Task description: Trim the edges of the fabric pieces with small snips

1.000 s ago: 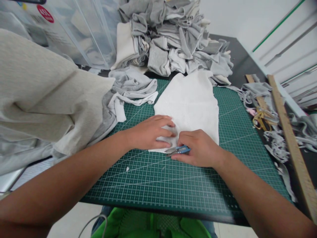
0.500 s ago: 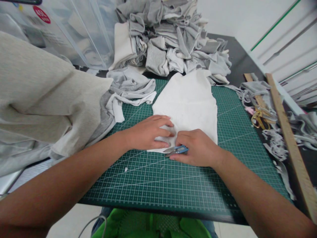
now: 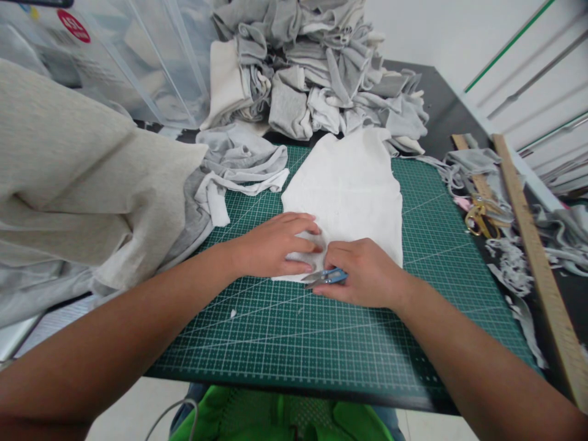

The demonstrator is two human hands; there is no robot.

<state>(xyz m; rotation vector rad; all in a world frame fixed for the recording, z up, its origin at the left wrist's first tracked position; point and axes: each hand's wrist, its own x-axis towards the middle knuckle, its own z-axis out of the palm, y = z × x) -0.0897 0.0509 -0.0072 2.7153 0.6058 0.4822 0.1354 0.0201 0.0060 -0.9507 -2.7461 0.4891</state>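
Note:
A white piece of fabric lies flat on the green cutting mat. My left hand rests on the fabric's near left part, its fingers spread and pointing right. My right hand is closed around blue-handled thread snips, the blades pointing left at the fabric's near edge. The blade tips lie just below my left fingertips. A tiny white scrap sits on the mat, nearer to me.
Piled grey and white cloth stands at the back. Draped beige fabric and a clear plastic bin are on the left. To the right are gold-handled scissors, a wooden ruler and fabric scraps.
Almost nothing differs. The snips and my right hand have shifted very slightly left, along with a slight shift of the whole view; my left hand stays on the fabric.

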